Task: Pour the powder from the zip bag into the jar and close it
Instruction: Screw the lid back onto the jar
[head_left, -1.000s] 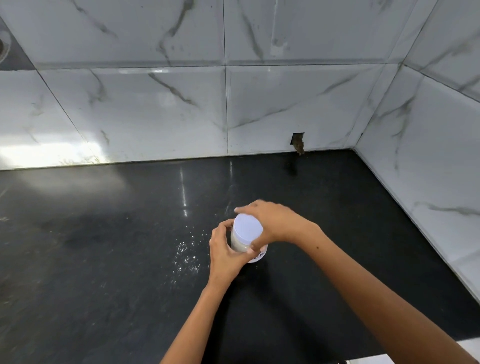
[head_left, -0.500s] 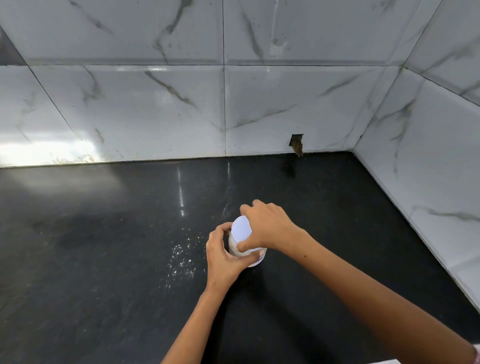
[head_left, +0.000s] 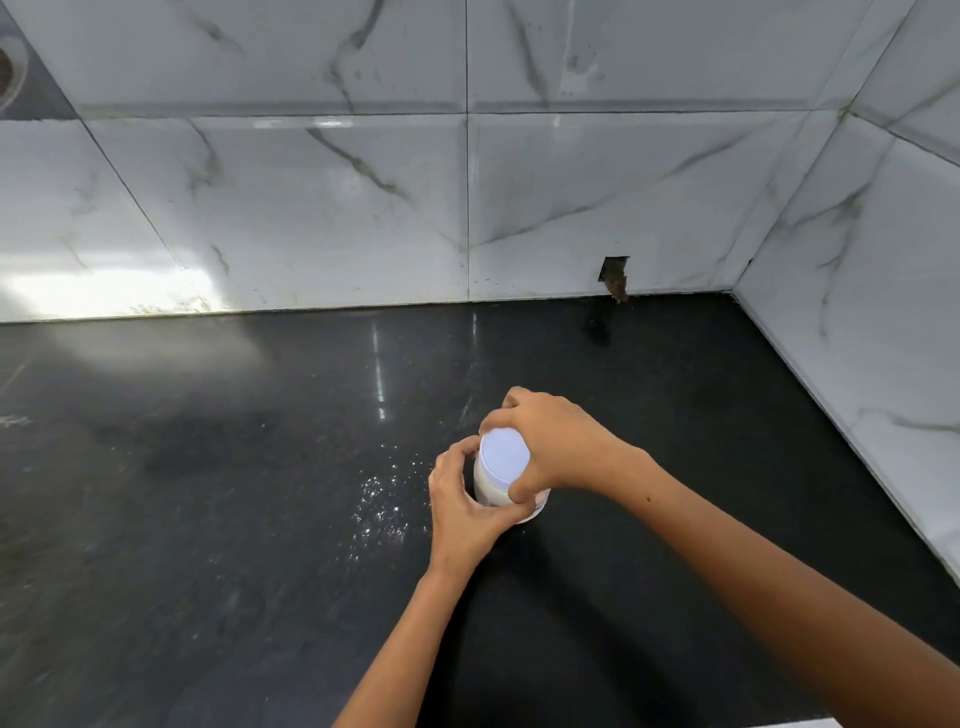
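A small jar (head_left: 491, 488) with white powder inside stands upright on the black countertop (head_left: 208, 519). A pale lavender lid (head_left: 504, 456) sits on its top. My left hand (head_left: 462, 506) wraps around the jar's body from the left. My right hand (head_left: 556, 449) reaches over from the right, fingers and thumb gripping the rim of the lid. No zip bag is in view.
Spilled white powder (head_left: 382, 501) is scattered on the counter just left of the jar. Marble-pattern tiled walls (head_left: 467, 208) close off the back and the right side (head_left: 883, 312). A small dark hole (head_left: 614, 275) sits low in the back wall.
My right hand has turned on the lid, its fingers shifting around the rim. The left hand keeps its hold on the jar, which stays in place.
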